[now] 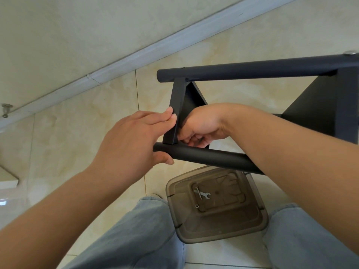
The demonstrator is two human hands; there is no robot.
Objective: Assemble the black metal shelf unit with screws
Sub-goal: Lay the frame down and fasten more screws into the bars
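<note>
The black metal shelf unit (pixel 252 69) lies on its side over the tiled floor, with two round posts and flat shelf panels between them. My left hand (pixel 134 136) grips the near post (pixel 209 157) at its end, thumb under it and fingertips on the edge of the end shelf panel (pixel 175 113). My right hand (pixel 200 127) reaches behind that panel at the joint with the near post, fingers curled on something small that is hidden from view. A silver screw head (pixel 350 53) shows on the far post at the right edge.
A smoky translucent plastic bin (pixel 252 230) stands between my knees, holding a small flat wrench (pixel 204 195), a screw (pixel 197 192) and a nut (pixel 197 206). A white baseboard (pixel 116 65) runs along the wall. A metal doorstop (pixel 6 109) sticks out at far left.
</note>
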